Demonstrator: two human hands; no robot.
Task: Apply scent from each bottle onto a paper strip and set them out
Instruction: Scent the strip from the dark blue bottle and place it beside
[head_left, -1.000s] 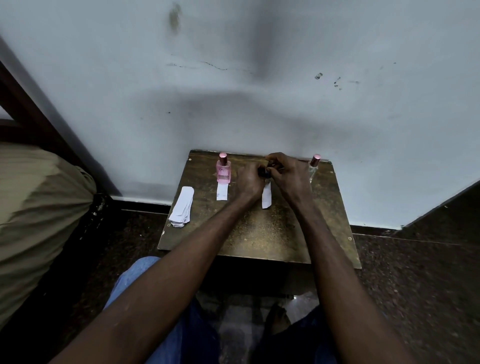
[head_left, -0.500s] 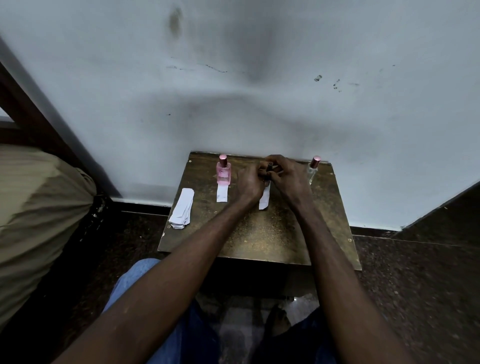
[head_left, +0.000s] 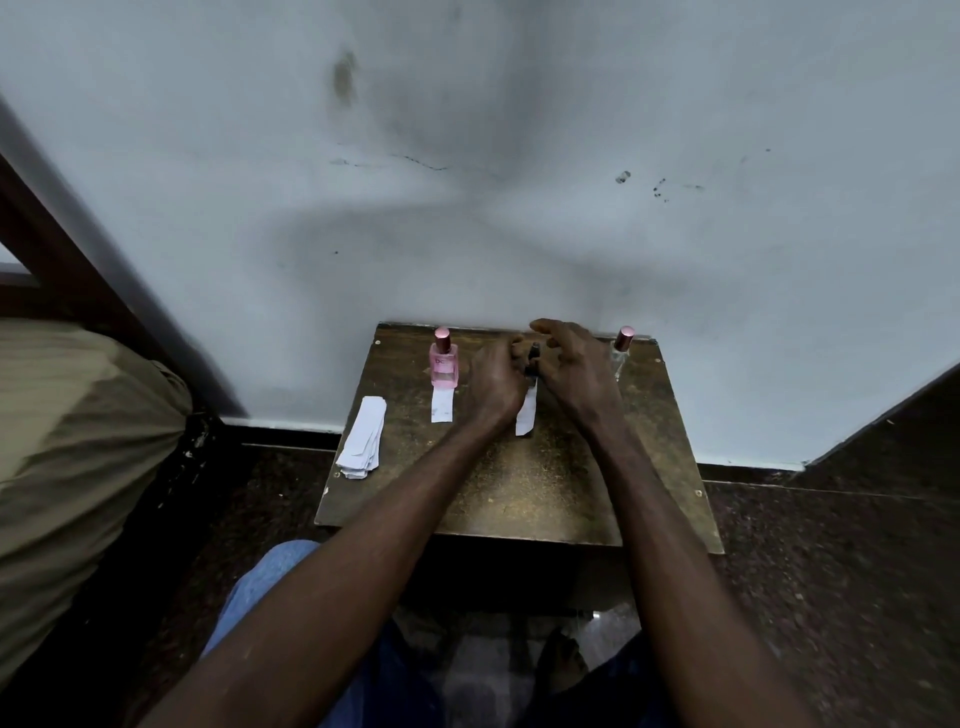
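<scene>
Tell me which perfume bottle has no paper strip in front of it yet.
The clear bottle at the table's far right; the pink bottle and the small dark bottle each have one.

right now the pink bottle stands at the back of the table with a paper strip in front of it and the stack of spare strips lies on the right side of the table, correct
Not quite. The head view shows the stack of spare strips on the left side of the table, not the right. The rest holds: the pink bottle stands at the back with a paper strip in front of it.
</scene>
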